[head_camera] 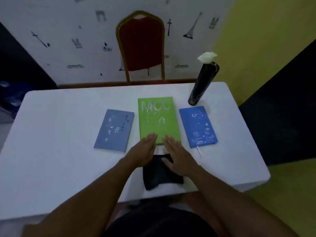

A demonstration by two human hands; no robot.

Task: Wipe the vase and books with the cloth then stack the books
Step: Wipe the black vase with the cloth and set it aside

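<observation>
At frame centre, our flat, empty left hand [144, 152] and right hand [177, 157] hover over the dark folded cloth [160, 175], fingertips reaching the green "MCC" hardcover book [158, 119].

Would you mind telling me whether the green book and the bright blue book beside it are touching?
Apart. The head view shows a strip of white table running the full length between the green book and the bright blue book.

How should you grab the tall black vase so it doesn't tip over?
Grip the vase around its middle, coming in from the side with the right hand, which is nearer. It is tall, slim and upright, so a low or top grab would likely tip it. The flower fills the mouth, so a grab from above won't do.
</observation>
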